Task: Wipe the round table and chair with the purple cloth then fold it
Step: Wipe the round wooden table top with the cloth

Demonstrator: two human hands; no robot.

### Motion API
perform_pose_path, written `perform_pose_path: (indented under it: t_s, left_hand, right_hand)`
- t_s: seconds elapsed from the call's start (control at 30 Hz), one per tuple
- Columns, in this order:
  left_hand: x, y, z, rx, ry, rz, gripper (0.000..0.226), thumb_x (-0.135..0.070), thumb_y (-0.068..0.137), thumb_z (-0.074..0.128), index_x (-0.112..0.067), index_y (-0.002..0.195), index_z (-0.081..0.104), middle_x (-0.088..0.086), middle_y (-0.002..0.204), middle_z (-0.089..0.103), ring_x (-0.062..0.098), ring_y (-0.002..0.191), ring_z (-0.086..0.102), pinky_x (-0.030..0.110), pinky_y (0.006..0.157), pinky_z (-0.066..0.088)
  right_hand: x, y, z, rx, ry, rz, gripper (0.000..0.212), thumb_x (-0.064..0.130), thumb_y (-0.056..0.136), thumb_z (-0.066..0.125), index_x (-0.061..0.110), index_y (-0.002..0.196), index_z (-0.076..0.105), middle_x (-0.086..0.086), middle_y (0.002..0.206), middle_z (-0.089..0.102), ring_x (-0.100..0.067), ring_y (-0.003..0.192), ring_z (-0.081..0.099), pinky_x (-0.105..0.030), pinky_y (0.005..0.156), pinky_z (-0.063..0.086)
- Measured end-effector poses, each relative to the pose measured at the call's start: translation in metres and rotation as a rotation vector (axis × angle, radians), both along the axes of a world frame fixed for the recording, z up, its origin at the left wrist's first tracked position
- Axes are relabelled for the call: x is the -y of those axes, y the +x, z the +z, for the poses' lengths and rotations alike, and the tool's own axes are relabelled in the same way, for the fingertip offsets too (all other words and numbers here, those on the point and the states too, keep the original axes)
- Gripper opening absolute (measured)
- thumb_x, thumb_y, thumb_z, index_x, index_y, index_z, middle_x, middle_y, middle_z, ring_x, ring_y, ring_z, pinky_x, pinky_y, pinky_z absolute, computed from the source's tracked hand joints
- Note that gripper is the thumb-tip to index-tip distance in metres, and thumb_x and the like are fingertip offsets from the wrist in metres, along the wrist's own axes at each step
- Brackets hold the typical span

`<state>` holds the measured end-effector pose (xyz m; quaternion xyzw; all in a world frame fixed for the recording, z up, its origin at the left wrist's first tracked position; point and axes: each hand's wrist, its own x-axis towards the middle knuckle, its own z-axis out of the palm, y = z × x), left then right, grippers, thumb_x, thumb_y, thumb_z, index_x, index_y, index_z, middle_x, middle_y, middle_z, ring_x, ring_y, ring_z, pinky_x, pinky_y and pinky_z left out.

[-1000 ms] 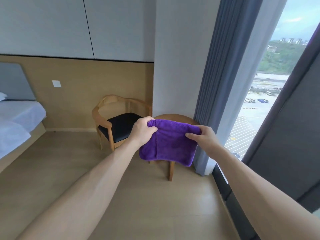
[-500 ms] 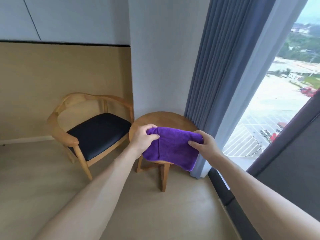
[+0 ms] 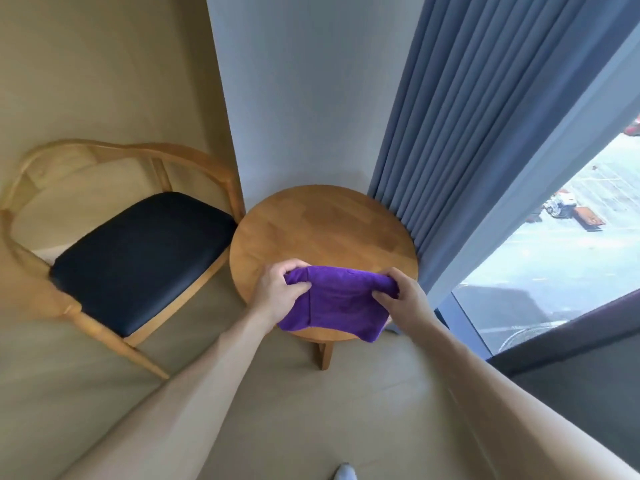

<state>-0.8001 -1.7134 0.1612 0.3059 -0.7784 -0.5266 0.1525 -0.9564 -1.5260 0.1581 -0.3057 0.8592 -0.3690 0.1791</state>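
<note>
I hold a folded purple cloth (image 3: 337,304) stretched between both hands above the near edge of the round wooden table (image 3: 318,230). My left hand (image 3: 278,291) grips its upper left corner. My right hand (image 3: 400,297) pinches its upper right corner. The cloth hangs down over the table's front rim. To the table's left stands a wooden armchair (image 3: 194,159) with a black seat cushion (image 3: 138,254).
A white wall column (image 3: 311,91) rises behind the table. A blue-grey curtain (image 3: 485,109) hangs at the table's right edge beside a floor-length window (image 3: 561,258). Beige floor (image 3: 311,417) lies in front, with a toe of my shoe (image 3: 344,472) at the bottom.
I have come closer to the table and the view has tilted down. Both hands keep their hold on the cloth, which now hangs over the table's near edge.
</note>
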Motion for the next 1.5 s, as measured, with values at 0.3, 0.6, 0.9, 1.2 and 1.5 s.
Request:
perform_pose_path:
  t_s: [0.3,0.6,0.9,1.2,1.5]
  left_hand:
    - [0.049,-0.062,-0.120,0.218,-0.099,0.121,0.027,-0.011,0.088,0.071,-0.024,0.111,0.066,-0.012,0.100,0.067,0.007,0.094,0.062,0.017,0.079,0.044]
    - [0.001,-0.095,-0.258,0.373,-0.636,-0.036,0.052,-0.042,0.095,0.053,-0.017,0.141,0.055,0.008,0.150,0.049,0.026,0.141,0.044,0.044,0.117,0.034]
    - [0.023,-0.099,-0.281,0.540,-0.843,-0.204,0.076,-0.075,0.090,0.026,-0.042,0.157,0.015,-0.002,0.169,0.006,0.021,0.155,0.004,0.056,0.123,0.005]
    - [0.102,-0.087,-0.273,0.744,-0.749,0.024,0.080,-0.079,0.086,0.006,-0.043,0.157,0.003,-0.001,0.169,-0.004,0.021,0.155,-0.006,0.054,0.124,0.000]
    - [-0.005,-0.103,-0.282,0.580,-0.873,-0.175,0.072,-0.070,0.091,0.029,-0.040,0.157,0.021,0.008,0.167,0.013,0.028,0.155,0.011,0.061,0.120,0.012]
  right_hand:
    - [0.054,-0.061,-0.130,0.087,0.057,-0.030,0.041,0.019,0.088,0.069,0.028,0.125,0.055,0.009,0.103,0.061,-0.013,0.094,0.062,-0.028,0.081,0.052]
    - [0.054,-0.060,-0.243,-0.264,0.175,0.182,0.060,0.021,0.094,0.057,0.021,0.151,0.037,-0.002,0.156,0.038,-0.024,0.139,0.041,-0.040,0.107,0.044]
    - [0.053,-0.074,-0.264,-0.351,0.295,0.067,0.058,0.042,0.102,0.027,0.019,0.156,0.024,-0.004,0.162,0.026,-0.021,0.150,0.022,-0.041,0.121,0.022]
    - [0.042,-0.099,-0.271,-0.383,0.555,0.147,0.063,0.047,0.103,0.017,0.024,0.158,-0.002,0.006,0.166,-0.003,-0.015,0.153,-0.007,-0.041,0.124,-0.003]
    - [0.045,-0.090,-0.280,-0.354,0.461,0.056,0.056,0.034,0.104,0.026,0.030,0.158,0.012,0.004,0.166,0.007,-0.016,0.153,-0.005,-0.046,0.123,-0.002]
